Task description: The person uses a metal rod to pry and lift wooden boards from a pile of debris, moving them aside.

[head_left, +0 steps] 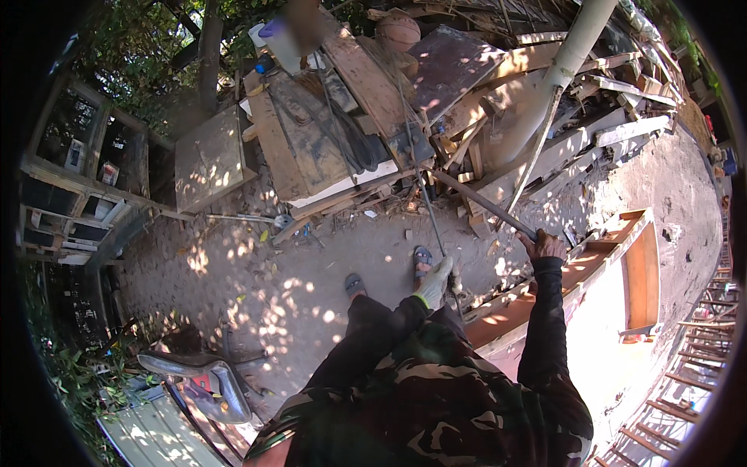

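My right hand (545,246), bare, is closed around the near end of a long brown wooden handle (486,204). The handle slants up and left to the board pile, where its far end meets a dark block (411,146); I cannot tell whether that block is a tool head. My left hand (434,285), in a pale glove, is closed at the near part of a thin metal rod (430,208). This rod runs up past the dark block into the pile. Its fingers are partly hidden from this angle.
Ahead lies a heap of planks and boards (288,140) with a ball (398,31) on it. A pale trunk or post (580,43) leans across. On my right lies a long wooden frame (638,226). A chair-like seat (226,393) is behind left, a window frame (85,167) at left.
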A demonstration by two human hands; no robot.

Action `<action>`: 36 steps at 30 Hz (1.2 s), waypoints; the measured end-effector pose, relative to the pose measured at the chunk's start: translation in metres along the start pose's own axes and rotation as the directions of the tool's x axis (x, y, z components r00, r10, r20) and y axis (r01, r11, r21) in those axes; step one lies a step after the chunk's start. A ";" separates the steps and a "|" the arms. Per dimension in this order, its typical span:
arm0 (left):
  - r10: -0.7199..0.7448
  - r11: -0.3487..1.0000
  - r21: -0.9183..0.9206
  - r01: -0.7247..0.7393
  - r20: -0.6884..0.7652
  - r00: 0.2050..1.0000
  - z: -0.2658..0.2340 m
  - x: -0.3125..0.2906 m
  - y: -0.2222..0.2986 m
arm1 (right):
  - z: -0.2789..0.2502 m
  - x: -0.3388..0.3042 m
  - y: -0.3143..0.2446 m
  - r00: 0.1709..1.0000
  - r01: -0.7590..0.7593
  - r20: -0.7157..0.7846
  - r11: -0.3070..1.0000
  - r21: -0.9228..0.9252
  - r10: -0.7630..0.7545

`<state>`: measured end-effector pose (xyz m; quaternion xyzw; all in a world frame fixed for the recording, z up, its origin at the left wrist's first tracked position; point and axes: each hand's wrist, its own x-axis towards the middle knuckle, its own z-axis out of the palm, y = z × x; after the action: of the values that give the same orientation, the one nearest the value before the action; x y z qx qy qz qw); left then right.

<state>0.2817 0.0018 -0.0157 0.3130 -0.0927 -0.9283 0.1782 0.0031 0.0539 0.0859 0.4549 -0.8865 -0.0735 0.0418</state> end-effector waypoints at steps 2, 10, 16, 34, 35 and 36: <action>-0.026 0.998 -0.060 0.027 0.013 1.000 0.005 -0.004 0.002 | -0.007 0.009 0.002 0.998 0.013 0.060 1.000 -0.019 -0.012; -0.001 1.000 -0.027 0.003 0.084 0.996 0.000 0.000 0.000 | 0.008 0.023 0.009 0.996 0.021 0.085 1.000 0.008 -0.021; -0.041 0.997 -0.066 0.048 0.104 0.994 -0.008 -0.002 0.001 | 0.001 0.006 -0.008 0.994 -0.066 0.093 0.997 0.051 0.061; -0.075 0.995 -0.049 0.081 0.125 0.989 -0.024 -0.030 0.023 | 0.007 -0.046 -0.040 0.976 -0.218 0.002 0.976 0.027 0.218; -0.079 0.996 -0.041 0.084 0.119 0.990 -0.029 -0.035 0.027 | 0.005 -0.056 -0.046 0.974 -0.228 0.003 0.973 0.033 0.228; -0.088 0.996 -0.016 0.089 0.091 0.992 -0.024 -0.040 0.035 | 0.002 -0.064 -0.054 0.970 -0.241 -0.001 0.970 0.038 0.242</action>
<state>0.3358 -0.0168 -0.0032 0.2729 -0.0773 -0.9493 0.1356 0.0830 0.0749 0.0743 0.3445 -0.9364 -0.0501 0.0446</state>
